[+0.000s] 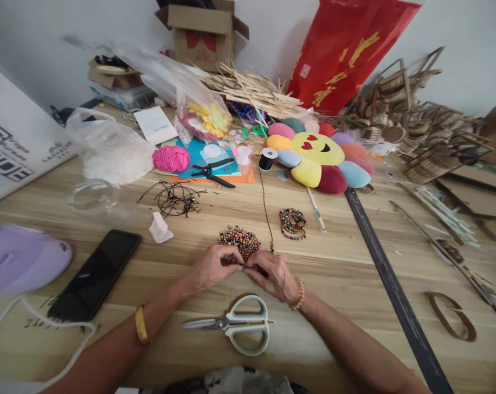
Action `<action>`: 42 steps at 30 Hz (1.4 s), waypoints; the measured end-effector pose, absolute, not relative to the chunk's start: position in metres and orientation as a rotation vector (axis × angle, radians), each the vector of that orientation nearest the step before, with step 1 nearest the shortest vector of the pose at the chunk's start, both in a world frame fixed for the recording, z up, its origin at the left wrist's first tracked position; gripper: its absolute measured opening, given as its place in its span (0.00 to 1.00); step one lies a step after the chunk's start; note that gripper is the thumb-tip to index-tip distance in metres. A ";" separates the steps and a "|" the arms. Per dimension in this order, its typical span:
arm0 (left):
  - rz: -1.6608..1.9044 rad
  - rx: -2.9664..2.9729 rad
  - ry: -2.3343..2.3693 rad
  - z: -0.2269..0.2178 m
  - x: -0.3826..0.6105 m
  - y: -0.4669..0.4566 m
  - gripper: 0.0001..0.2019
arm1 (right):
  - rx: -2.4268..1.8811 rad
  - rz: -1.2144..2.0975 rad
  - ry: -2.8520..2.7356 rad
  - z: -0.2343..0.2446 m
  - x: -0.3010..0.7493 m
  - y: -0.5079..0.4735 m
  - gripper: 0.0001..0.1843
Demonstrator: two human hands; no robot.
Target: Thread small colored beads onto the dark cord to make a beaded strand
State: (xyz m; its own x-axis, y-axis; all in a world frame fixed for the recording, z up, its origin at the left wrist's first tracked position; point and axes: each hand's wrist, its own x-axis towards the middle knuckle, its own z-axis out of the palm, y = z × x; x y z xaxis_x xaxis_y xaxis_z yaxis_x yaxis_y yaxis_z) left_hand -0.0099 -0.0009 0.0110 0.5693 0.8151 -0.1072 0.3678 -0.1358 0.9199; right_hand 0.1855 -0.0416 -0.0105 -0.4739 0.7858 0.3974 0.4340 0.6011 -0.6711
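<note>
My left hand (215,266) and my right hand (270,273) meet on the wooden table (338,262), fingertips pinched together just in front of a heap of small coloured beads (239,240). A thin dark cord (266,210) runs from my right hand's fingers up to a black spool (267,159), with a few beads strung on it near the hand. What my left fingers pinch is too small to make out. Finished bead bracelets (292,223) lie to the right of the heap. White-handled scissors (235,324) rest between my forearms.
A black phone (95,273) and a purple object (18,257) lie at left, with a crumpled tissue (159,229), cord scraps (174,198) and a glass jar (91,194). A flower cushion (317,156), pink yarn (170,158), black scissors (213,174), a long metal ruler (391,284) and wooden parts (420,126) crowd the back and right.
</note>
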 end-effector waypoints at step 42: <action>0.514 1.747 0.934 0.016 -0.011 0.001 0.04 | -0.976 0.560 -2.185 -0.002 0.185 -0.044 0.07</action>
